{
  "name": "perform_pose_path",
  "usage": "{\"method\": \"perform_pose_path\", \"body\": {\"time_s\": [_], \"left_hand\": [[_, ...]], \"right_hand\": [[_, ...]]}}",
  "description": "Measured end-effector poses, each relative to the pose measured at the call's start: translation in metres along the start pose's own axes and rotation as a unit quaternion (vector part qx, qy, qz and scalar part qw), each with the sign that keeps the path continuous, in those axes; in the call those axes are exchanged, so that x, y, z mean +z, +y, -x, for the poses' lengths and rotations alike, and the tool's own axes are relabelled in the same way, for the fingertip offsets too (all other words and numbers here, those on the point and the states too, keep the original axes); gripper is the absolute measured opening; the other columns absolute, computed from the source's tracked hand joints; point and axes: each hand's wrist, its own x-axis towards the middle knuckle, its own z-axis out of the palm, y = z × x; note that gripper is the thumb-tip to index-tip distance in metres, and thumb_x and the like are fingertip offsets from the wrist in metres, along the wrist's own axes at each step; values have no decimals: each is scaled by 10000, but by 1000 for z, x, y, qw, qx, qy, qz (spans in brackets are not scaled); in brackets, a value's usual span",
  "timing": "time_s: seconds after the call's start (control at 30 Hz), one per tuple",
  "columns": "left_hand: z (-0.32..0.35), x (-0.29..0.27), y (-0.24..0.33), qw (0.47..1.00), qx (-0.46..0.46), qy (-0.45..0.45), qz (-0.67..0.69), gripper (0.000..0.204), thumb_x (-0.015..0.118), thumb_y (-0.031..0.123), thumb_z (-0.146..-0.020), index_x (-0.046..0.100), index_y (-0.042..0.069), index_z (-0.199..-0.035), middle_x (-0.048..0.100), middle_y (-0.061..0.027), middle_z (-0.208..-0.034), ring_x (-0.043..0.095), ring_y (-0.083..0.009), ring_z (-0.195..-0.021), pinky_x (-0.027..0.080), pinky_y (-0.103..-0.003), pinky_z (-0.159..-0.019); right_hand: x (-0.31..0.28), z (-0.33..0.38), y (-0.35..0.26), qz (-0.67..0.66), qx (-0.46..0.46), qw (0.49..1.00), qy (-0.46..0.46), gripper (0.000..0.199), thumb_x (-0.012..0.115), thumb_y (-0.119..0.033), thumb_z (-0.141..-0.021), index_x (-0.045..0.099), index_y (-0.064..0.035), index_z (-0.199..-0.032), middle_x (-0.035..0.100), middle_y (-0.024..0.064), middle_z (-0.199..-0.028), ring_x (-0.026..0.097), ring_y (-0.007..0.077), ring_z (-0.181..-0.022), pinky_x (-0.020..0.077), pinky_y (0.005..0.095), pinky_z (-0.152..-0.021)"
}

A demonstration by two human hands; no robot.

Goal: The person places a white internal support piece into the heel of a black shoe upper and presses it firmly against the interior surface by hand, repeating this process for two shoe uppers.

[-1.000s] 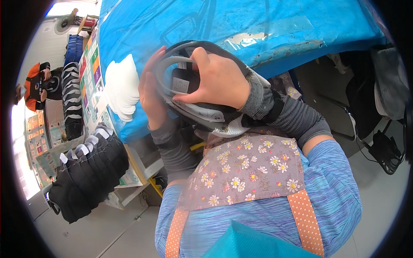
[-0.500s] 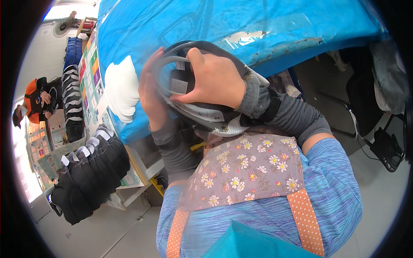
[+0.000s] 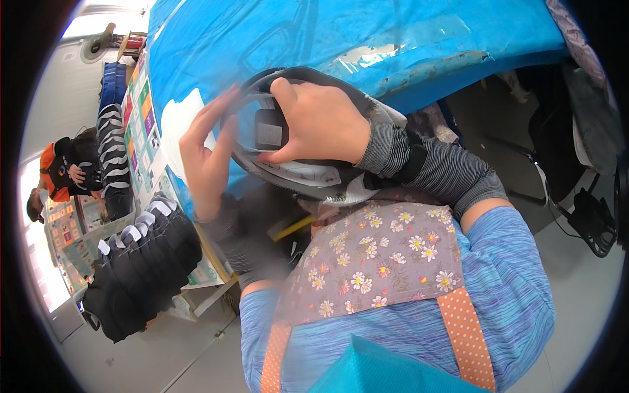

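An oval black and grey fabric piece (image 3: 308,171) with a hollow opening lies at the near edge of the blue-covered table (image 3: 419,39). Inside the opening show a dark patch with a pale label and a light curved band; a frayed whitish edge runs along its near side. My right hand (image 3: 324,124) grips this piece from the right, thumb and index finger stretched wide across the opening. At its left side, my left hand (image 3: 208,154) is raised with fingers apart, slightly blurred. Just behind the left hand lies a stack of white shaped pads (image 3: 178,124).
Left of me, a row of black fabric pieces (image 3: 141,268) with grey tabs rests on a patterned bench. Another black-and-white row (image 3: 113,157) stands farther back. A person in orange and black (image 3: 65,167) works at the far left. At right are a dark chair (image 3: 557,144) and a black bag-like item (image 3: 593,223).
My left hand has moved left and slightly down, away from the fabric piece and toward the white pads, its fingers spreading. My right hand stays on the piece, shifted only slightly.
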Motion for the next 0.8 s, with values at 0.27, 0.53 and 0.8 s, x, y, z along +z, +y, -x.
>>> {"method": "perform_pose_path", "body": {"time_s": [0.27,0.53,0.8], "left_hand": [[-22,5,46,929,-59,-76,-358,210,698,166,-923,719,21,-1073,736,-161,-934,718,-227,-786,539,-319,-708],[-16,25,32,878,-6,21,-479,145,676,230,-910,595,111,-892,629,-196,-711,630,-429,-680,476,-479,-569],[-20,32,28,884,-25,41,-465,116,655,215,-922,611,113,-889,638,-186,-719,632,-424,-681,481,-476,-581]], "right_hand": [[1,0,-4,29,-14,999,-21,792,832,-624,-665,495,-8,-1032,673,143,-827,697,304,-832,582,380,-694],[6,2,-3,-8,-3,1000,-9,863,864,-580,-639,475,21,-1120,650,189,-894,676,344,-840,571,408,-713],[8,5,4,-11,22,1000,4,890,834,-633,-657,477,31,-1129,662,177,-906,694,321,-887,580,391,-747]]}}
